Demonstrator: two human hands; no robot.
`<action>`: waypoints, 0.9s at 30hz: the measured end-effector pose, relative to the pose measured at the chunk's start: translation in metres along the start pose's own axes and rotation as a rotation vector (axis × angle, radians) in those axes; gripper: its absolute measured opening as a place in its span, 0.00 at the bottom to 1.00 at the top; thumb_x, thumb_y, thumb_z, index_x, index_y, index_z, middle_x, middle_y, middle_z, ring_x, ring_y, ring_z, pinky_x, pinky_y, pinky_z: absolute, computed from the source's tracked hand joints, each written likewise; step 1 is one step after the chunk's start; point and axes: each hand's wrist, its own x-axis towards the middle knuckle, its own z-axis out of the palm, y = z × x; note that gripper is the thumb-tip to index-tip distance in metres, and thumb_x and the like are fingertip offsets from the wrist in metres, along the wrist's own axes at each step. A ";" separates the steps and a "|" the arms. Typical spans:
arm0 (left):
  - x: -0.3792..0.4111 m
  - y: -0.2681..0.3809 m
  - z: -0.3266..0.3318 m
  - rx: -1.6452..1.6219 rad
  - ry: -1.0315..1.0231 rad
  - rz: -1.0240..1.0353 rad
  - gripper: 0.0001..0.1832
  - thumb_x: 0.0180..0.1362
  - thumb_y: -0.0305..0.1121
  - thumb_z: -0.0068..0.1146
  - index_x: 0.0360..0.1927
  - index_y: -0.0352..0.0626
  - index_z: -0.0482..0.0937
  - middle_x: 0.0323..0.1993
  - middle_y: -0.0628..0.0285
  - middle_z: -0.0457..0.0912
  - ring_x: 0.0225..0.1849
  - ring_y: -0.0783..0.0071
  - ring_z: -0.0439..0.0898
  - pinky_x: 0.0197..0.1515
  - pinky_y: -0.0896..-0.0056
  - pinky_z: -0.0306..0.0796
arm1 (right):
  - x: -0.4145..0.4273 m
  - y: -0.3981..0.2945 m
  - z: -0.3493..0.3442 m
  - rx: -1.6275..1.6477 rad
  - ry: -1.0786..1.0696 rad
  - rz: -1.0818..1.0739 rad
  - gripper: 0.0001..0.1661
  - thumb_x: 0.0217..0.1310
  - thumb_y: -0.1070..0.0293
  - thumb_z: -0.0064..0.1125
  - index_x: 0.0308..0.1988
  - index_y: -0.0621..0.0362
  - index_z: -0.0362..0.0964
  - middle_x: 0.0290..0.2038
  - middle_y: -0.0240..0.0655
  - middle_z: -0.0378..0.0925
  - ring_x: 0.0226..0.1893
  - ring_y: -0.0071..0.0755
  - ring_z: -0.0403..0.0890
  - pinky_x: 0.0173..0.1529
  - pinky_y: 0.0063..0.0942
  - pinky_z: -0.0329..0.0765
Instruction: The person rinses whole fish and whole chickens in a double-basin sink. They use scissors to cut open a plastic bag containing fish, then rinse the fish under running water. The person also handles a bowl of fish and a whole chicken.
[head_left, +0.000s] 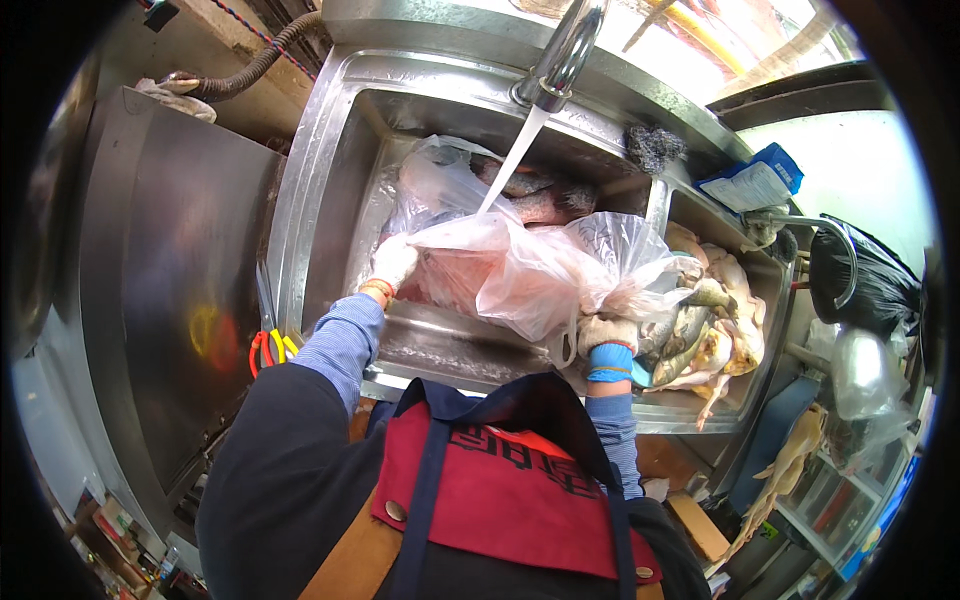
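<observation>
My left hand (394, 264), in a white knit glove, grips the left edge of a clear plastic bag (517, 277) over the large steel sink basin (330, 217). Pinkish raw flesh shows through the plastic. Gathered plastic is held in my gloved right hand (604, 333), near the divider on the right. Water (517, 154) runs from the chrome faucet (559, 67) onto the bag. Behind it lie scaled fish (536, 199), partly covered by plastic. What my fingers cover is hidden.
Whole fish (679, 334) and plucked poultry (739, 307) fill the smaller right basin. Scissors with red and yellow handles (268, 349) are left of the sink. A steel scourer (654, 147) and a blue packet (757, 180) sit on the rim. A black bag (862, 277) hangs at right.
</observation>
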 end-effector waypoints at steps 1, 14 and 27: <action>0.000 0.004 0.003 -0.003 0.019 -0.007 0.16 0.58 0.38 0.45 0.41 0.42 0.80 0.39 0.44 0.81 0.44 0.44 0.79 0.50 0.53 0.71 | 0.000 0.000 -0.003 -0.006 -0.059 -0.018 0.16 0.58 0.57 0.46 0.37 0.45 0.80 0.36 0.38 0.84 0.37 0.43 0.85 0.41 0.44 0.79; -0.075 0.098 -0.193 -0.038 -0.112 0.358 0.13 0.59 0.33 0.48 0.29 0.33 0.78 0.26 0.42 0.79 0.27 0.55 0.80 0.34 0.60 0.71 | -0.036 -0.014 0.005 0.323 0.074 0.075 0.33 0.60 0.47 0.42 0.64 0.44 0.61 0.63 0.38 0.65 0.63 0.44 0.64 0.69 0.40 0.57; -0.118 0.277 -0.370 0.266 0.152 0.538 0.20 0.68 0.44 0.49 0.42 0.32 0.79 0.30 0.73 0.78 0.32 0.85 0.71 0.35 0.79 0.68 | -0.039 0.038 -0.073 0.189 0.903 -0.019 0.25 0.60 0.60 0.46 0.57 0.49 0.71 0.55 0.41 0.75 0.57 0.44 0.73 0.64 0.40 0.67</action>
